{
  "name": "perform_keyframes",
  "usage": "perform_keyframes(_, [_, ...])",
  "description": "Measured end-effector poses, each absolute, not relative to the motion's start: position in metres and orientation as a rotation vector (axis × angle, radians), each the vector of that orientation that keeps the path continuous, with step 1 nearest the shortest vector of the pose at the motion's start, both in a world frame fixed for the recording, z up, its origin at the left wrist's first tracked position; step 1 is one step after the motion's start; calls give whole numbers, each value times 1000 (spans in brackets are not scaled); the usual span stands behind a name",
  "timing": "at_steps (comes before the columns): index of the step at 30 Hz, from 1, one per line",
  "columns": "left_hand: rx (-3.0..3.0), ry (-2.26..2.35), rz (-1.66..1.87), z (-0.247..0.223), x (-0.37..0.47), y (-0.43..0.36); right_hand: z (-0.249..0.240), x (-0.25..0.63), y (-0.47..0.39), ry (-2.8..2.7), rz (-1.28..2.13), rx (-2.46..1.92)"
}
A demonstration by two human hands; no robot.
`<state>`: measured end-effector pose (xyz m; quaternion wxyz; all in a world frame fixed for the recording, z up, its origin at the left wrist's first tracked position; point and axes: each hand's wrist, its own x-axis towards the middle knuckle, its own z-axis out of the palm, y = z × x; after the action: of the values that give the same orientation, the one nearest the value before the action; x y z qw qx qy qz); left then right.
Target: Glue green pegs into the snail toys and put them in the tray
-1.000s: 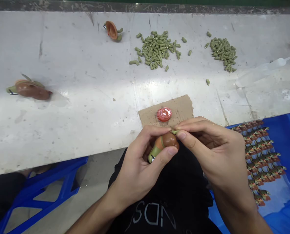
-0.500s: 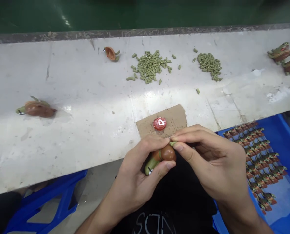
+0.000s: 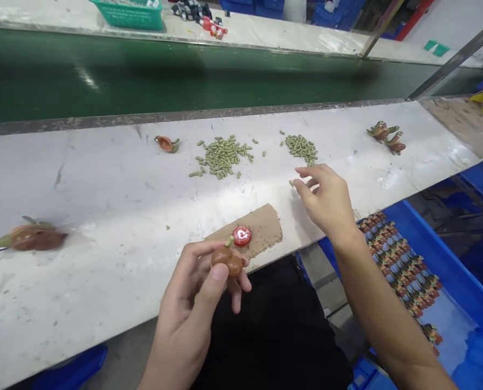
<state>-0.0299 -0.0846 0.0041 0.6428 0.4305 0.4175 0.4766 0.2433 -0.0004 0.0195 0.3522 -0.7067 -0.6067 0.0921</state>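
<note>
My left hand (image 3: 198, 292) holds a small brown-and-green toy figure (image 3: 227, 261), gripped between thumb and fingers. Its rounded brown side faces up, a short green piece sticks out at its top, and the rest is hidden in the hand. My right hand (image 3: 324, 197) is over the white table, thumb and forefinger apart around a single green peg-like piece (image 3: 291, 183) lying near the thumb tip. Just beyond the figure, a small red round container (image 3: 242, 235) with white and red inside rests on a piece of cardboard (image 3: 268, 222).
Two piles of green pieces lie on the table, a larger pile (image 3: 224, 156) and a smaller pile (image 3: 301, 147). A hollow brown part (image 3: 166, 143), a figure (image 3: 38, 237) at left and two figures at far right lie there too. A blue bin (image 3: 461, 303) at right holds rows of figures.
My right hand has left the figure and reached forward and right to the loose green piece. My left hand still holds the figure, now turned with a green piece upward. The view has tilted up.
</note>
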Motion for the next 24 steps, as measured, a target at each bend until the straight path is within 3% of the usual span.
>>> perform_keyframes(10, [825,991,990,14,-17,-92,4,262,28,-1734,372,-1880])
perform_keyframes(18, [1003,1091,1098,5,-17,-92,38,211,-46,-1313,1199,-1322])
perform_keyframes(24, [1050,1075,1096,8,-10,-92,37,182,-80,-1045,1514,-1220])
